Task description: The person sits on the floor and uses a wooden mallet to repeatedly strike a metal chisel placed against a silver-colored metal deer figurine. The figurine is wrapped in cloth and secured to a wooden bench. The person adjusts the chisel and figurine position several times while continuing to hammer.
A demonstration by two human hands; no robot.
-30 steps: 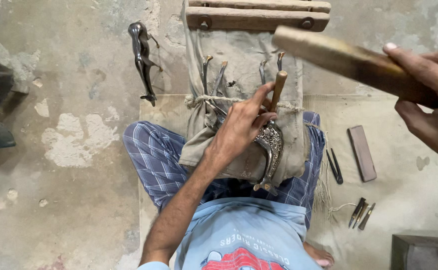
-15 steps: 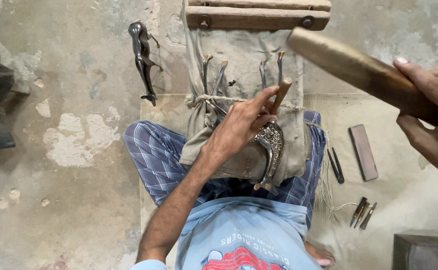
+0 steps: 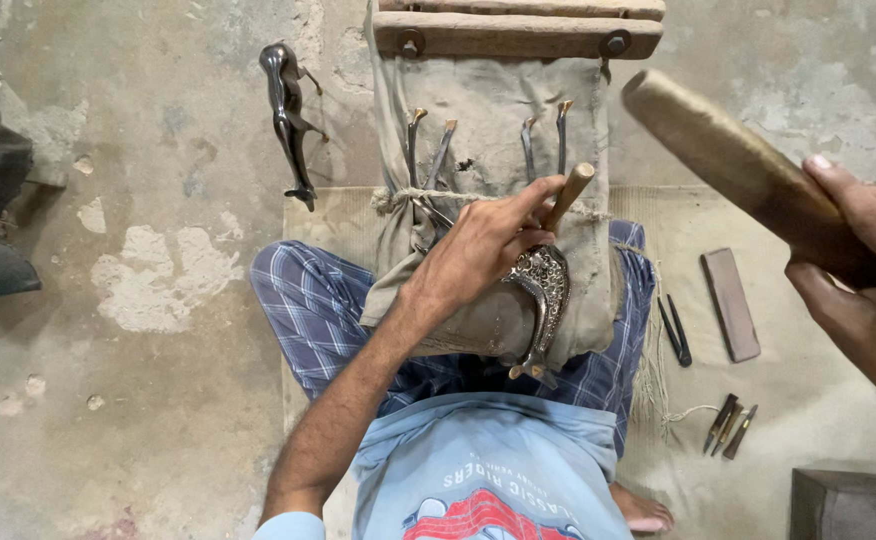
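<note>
Your left hand (image 3: 483, 250) pins a wooden-handled punch (image 3: 566, 196) on the shiny metal piece (image 3: 541, 300) beneath it; your right hand (image 3: 863, 275) grips a mallet (image 3: 733, 165) raised above.

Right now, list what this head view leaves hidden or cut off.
- Chisel tip: hidden behind the left hand.
- Ornate metal piece: its upper part is covered by that hand.
- Right hand: cut by the right edge.
- Wooden mallet: handle end hidden in the right hand.
</note>
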